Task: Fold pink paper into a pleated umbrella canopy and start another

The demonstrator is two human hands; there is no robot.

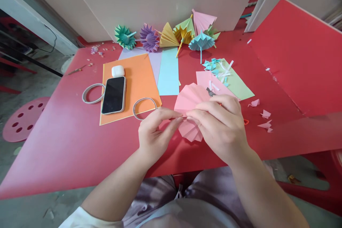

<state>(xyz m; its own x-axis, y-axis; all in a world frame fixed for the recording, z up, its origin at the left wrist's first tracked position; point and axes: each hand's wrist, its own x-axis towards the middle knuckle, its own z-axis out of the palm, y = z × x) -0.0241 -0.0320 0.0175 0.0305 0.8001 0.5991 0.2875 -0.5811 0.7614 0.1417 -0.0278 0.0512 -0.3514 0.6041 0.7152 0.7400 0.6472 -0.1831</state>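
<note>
A pink pleated paper [191, 96] is fanned out in front of me, with folded parts above and below my fingers. My left hand [157, 131] is closed in a pinch near its middle. Facing it, my right hand [224, 124] also pinches there, and the two sets of fingertips almost meet. The exact bit between the fingertips is mostly hidden. A dark grey tip [210, 92] sticks out above my right fingers, and a red-orange loop [246, 122] shows beside that hand; whether they belong to one tool I cannot tell.
Several small pleated paper umbrellas [201, 42] stand along the back. A phone [114, 95] and a white earbud case [118, 71] lie on orange paper [139, 74], near two tape rings [92, 93]. Paper scraps [226, 71] and small folded pink pieces [265, 114] lie right.
</note>
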